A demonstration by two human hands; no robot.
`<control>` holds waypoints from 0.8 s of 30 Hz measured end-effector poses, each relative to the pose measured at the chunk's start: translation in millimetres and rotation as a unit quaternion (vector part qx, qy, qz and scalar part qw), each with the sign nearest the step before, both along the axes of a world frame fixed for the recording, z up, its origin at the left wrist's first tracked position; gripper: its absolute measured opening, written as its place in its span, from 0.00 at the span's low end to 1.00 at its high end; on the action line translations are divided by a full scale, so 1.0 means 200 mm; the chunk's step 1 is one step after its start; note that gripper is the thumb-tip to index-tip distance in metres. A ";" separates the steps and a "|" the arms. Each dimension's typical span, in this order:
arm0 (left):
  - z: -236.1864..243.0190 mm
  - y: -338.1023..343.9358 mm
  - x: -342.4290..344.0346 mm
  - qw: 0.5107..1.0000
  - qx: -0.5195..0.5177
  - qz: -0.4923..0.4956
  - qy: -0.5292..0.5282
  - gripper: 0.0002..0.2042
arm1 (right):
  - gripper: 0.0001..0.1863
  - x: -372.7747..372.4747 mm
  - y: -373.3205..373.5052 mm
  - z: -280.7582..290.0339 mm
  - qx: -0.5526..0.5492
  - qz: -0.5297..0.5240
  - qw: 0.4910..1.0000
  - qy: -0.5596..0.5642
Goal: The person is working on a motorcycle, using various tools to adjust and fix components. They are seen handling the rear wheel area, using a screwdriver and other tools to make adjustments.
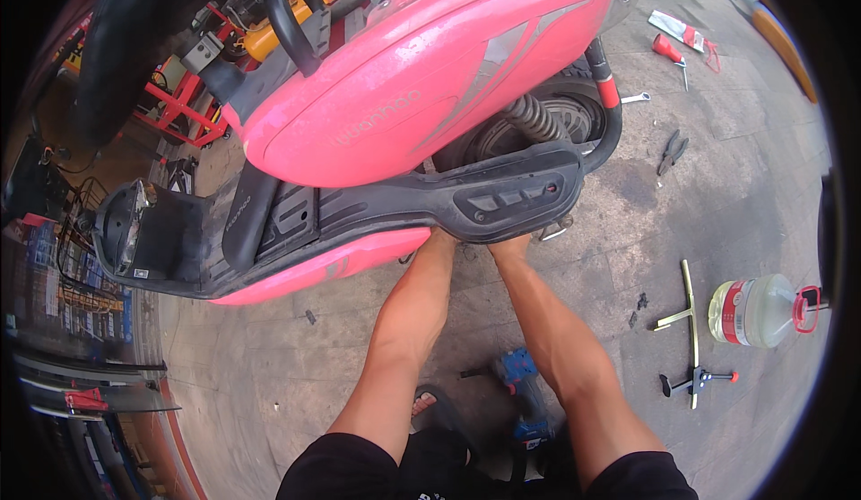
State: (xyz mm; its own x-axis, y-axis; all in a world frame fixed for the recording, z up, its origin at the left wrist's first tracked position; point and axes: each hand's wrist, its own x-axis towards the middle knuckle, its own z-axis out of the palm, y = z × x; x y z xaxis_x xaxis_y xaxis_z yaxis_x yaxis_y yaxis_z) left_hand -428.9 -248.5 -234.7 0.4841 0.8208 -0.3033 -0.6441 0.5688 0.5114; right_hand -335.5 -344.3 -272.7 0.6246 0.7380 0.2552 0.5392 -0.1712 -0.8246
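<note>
In front of me stands a pink electric scooter [386, 96], its front end to the left. Both my arms reach beneath the black plastic cover [516, 197] along its lower rear side. Only the wrist end of my left hand [440, 240] shows, by the rear tip of the lower pink panel [359, 262]. My right hand [510, 247] is close beside it, its fingers also out of sight under the cover. What either hand touches is hidden. Just right of my right hand, a small metal part [558, 229] shows below the cover. Above the cover are a coil spring [536, 121] and the rear wheel [587, 114].
A blue cordless power tool [525, 388] lies between my arms. To the right are pliers [672, 152], a wrench [636, 98], a red-handled tool [668, 50], a metal bar with crosspieces [692, 339] and a jug of pale liquid [758, 310]. A red rack [184, 110] stands behind the scooter.
</note>
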 end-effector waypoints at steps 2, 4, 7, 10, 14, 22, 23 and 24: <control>0.00 -0.01 0.00 1.000 -0.003 0.003 -0.003 0.26 | 0.32 0.02 -0.01 0.00 0.102 0.028 0.992 0.067; 0.01 -0.01 0.00 1.000 -0.003 0.005 -0.005 0.26 | 0.29 0.03 -0.03 0.00 0.128 0.046 0.987 0.081; 0.01 -0.03 0.00 1.000 -0.010 0.006 -0.007 0.26 | 0.28 0.05 -0.03 -0.01 0.133 0.053 0.972 0.184; 0.02 -0.04 0.00 1.000 -0.013 0.007 -0.009 0.26 | 0.27 0.05 -0.02 -0.02 0.126 0.043 0.988 0.073; 0.03 -0.06 0.00 1.000 -0.017 0.011 -0.007 0.26 | 0.30 0.05 -0.02 -0.05 0.122 0.068 0.980 0.140; 0.04 -0.07 -0.01 1.000 -0.022 0.020 -0.007 0.25 | 0.29 0.05 -0.01 -0.06 0.123 0.053 0.991 0.024; 0.04 -0.07 -0.01 1.000 -0.021 0.021 -0.006 0.25 | 0.29 0.06 -0.01 -0.05 0.137 0.050 0.986 0.085; 0.04 -0.07 -0.01 1.000 -0.022 0.019 -0.007 0.25 | 0.29 0.06 -0.01 -0.05 0.141 0.049 0.989 0.012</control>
